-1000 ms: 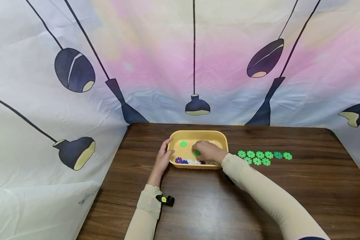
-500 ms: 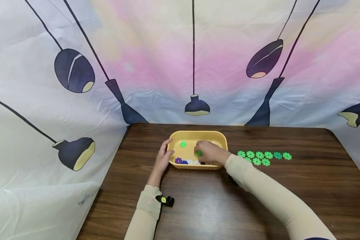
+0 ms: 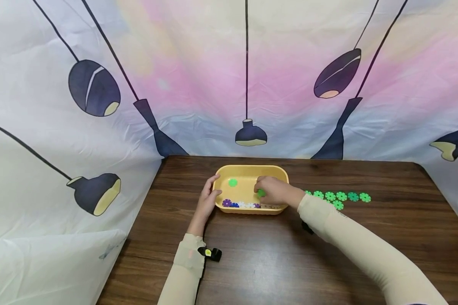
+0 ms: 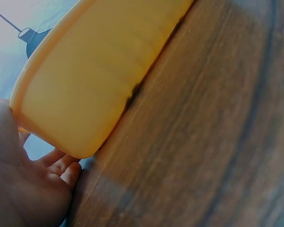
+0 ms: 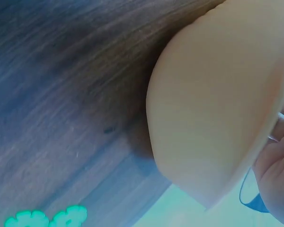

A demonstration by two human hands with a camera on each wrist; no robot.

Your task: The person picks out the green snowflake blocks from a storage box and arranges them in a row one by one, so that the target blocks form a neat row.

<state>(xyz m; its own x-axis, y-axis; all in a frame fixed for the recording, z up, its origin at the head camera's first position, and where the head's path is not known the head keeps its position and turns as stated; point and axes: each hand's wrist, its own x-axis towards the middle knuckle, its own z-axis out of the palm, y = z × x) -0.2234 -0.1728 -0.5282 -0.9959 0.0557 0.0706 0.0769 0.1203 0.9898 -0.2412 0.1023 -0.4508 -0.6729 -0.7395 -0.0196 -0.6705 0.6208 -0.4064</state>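
Note:
A yellow plastic tub (image 3: pixel 252 170) stands on the table, with one green snowflake disc (image 3: pixel 233 182) on its floor toward the back left. Purple, blue and white snowflake discs (image 3: pixel 242 205) lie along its near side. My left hand (image 3: pixel 207 198) holds the tub's left end; in the left wrist view its thumb is at the rim and its fingers are against the outer wall. My right hand (image 3: pixel 275 190) is over the right half of the tub, pinching a green snowflake disc (image 3: pixel 261 192). The right wrist view shows mostly the tub's outer wall (image 5: pixel 208 104), with the fingertips hidden behind the rim.
To the right of the tub, several green snowflake discs (image 3: pixel 341 196) lie in rows on the brown wooden table (image 3: pixel 252 262), partly covered by the right sleeve (image 3: pixel 343 228). A printed cloth (image 3: pixel 213 84) hangs behind the table and on the left.
My right hand has shifted to the right inside the tub with the green snowflake disc, and its sleeve covers more of the rows. My left hand stays at the tub's left end.

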